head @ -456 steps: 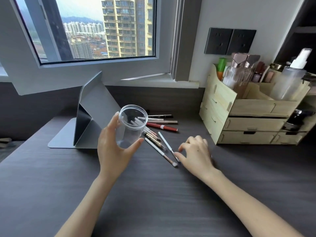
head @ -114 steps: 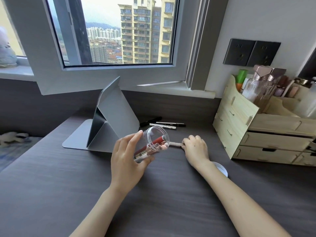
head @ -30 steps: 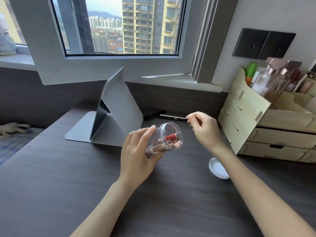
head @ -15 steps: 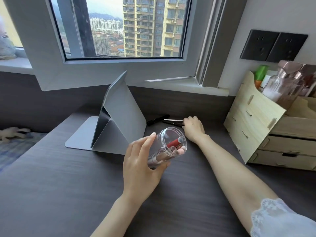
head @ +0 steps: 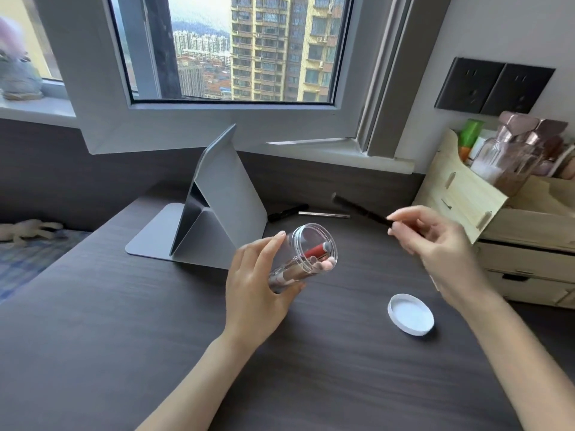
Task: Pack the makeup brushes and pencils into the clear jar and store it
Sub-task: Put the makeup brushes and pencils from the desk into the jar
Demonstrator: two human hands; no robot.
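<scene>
a dark wood-grain desk (head: pixel 93 353) fills the lower view, set under a window (head: pixel 230 48) with tower blocks outside. a pale wooden drawer organiser (head: pixel 513 244) is placed at the right edge of the desk, with bottles held in its top section. a grey folded stand (head: pixel 214 209) is propped upright on the desk at centre-left.

the left hand (head: pixel 258 290) is wrapped around the clear jar (head: pixel 301 258), which is lifted off the desk and tilted, mouth turned up and to the right. the grip is closed on the jar wall: thumb on the near side, fingertips seen through the plastic at the far rim. a red pencil (head: pixel 314 251) and several pale-handled brushes are seen lying inside the jar, ends toward the mouth.

the right hand (head: pixel 441 250) is raised above the desk, right of the jar and apart from it. a black pencil (head: pixel 361 210) is pinched at its near end between thumb and forefinger; its free end is pointed up and left, beyond the jar mouth, blurred.

a white lid (head: pixel 410 314) is lying inner face up on the desk, below the right hand. two items are left on the desk behind the jar, beside the stand: a black pen (head: pixel 287 212) and a thin silver pencil (head: pixel 323 214).
</scene>
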